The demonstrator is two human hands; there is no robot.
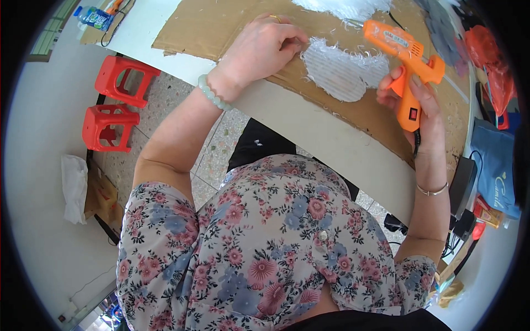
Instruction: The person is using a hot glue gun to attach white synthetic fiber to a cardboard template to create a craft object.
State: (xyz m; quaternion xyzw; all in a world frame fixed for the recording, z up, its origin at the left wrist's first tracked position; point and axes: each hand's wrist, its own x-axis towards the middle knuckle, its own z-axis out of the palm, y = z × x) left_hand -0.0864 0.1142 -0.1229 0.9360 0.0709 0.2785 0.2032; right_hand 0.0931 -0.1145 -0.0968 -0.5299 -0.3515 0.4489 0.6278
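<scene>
My right hand (426, 105) is wrapped round the handle of an orange hot glue gun (409, 91), its fingers at the trigger. The gun's nozzle points up and left, over the cardboard. Just left of the gun lies a white oval piece (338, 73) with ribbed lines and a shaggy fringe along its upper edge. My left hand (264, 48) rests at the table's near edge with curled fingers and thumb pressed together. Its fingertips reach the left end of the white piece; what they pinch, if anything, is hidden.
A brown cardboard sheet (201, 27) covers much of the white table (314, 113). More white fringe (342, 6) lies at the far side. A bottle (94, 17) lies far left. Two red stools (113, 128) stand on the floor at left. Blue and red bags (493, 160) hang at right.
</scene>
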